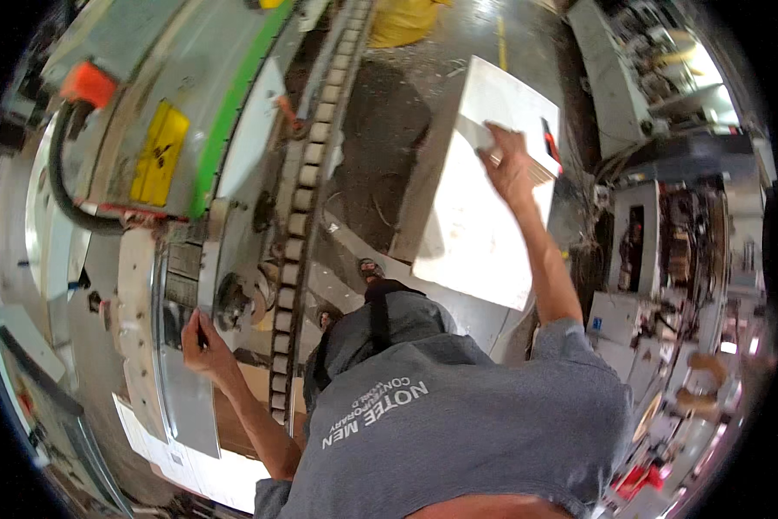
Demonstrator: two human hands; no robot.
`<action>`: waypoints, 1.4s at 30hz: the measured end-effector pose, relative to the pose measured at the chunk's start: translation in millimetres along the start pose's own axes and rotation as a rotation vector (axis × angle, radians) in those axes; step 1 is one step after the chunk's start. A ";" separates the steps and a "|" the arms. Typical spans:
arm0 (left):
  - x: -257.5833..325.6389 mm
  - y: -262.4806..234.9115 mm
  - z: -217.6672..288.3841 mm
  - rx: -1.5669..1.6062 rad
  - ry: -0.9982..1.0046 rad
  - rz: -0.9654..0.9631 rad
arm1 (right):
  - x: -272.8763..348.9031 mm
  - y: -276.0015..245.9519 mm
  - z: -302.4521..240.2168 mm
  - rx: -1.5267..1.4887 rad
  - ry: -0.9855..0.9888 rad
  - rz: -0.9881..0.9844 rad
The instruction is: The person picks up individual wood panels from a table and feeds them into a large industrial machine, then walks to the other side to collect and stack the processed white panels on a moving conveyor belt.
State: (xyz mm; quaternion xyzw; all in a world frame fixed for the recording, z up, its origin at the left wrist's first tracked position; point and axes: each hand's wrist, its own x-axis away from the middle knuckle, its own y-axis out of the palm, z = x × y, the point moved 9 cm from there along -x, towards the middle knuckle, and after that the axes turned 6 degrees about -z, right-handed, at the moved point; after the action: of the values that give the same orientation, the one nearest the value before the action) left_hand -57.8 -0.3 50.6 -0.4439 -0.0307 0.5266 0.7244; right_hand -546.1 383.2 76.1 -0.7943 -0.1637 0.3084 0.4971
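Observation:
My left hand (pixel 205 348) is at the near end of the machine on the left, beside its grey metal plate (pixel 190 406). Its fingers are pinched together, and what they hold, if anything, is too small to make out. Stretched out to the right, my right hand (pixel 510 169) hovers over or rests on a large white board (pixel 467 233). Its thumb and index finger are bent, with a gap between their tips. A small ribbed brown piece (pixel 540 174) shows beside the right wrist. Farther right on the board lies a red and black tool (pixel 550 143), its kind unclear.
A chain conveyor track (pixel 295 225) runs between me and the green-edged machine (pixel 233 95). White panels (pixel 194 467) lie at lower left. A yellow bag (pixel 403 22) sits on the floor ahead. Cluttered shelves (pixel 665 69) line the right side.

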 end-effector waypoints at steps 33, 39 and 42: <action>128.1 -115.3 16.1 0.183 -0.351 0.375 | 117.2 161.3 -546.0 -0.365 -1.333 -0.574; 140.1 -126.8 -29.2 0.089 -0.313 0.382 | 114.1 165.2 -572.9 -0.429 -1.185 -0.308; 139.7 -132.0 -62.9 0.073 -0.319 0.374 | 122.4 158.0 -561.0 -0.608 -0.835 -0.513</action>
State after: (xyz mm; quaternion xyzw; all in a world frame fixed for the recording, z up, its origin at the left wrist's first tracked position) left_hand 133.5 65.0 42.7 -0.3266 -0.0428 0.7156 0.6160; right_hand -94.7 -5.2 72.3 -0.6475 -0.6145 0.4045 0.1988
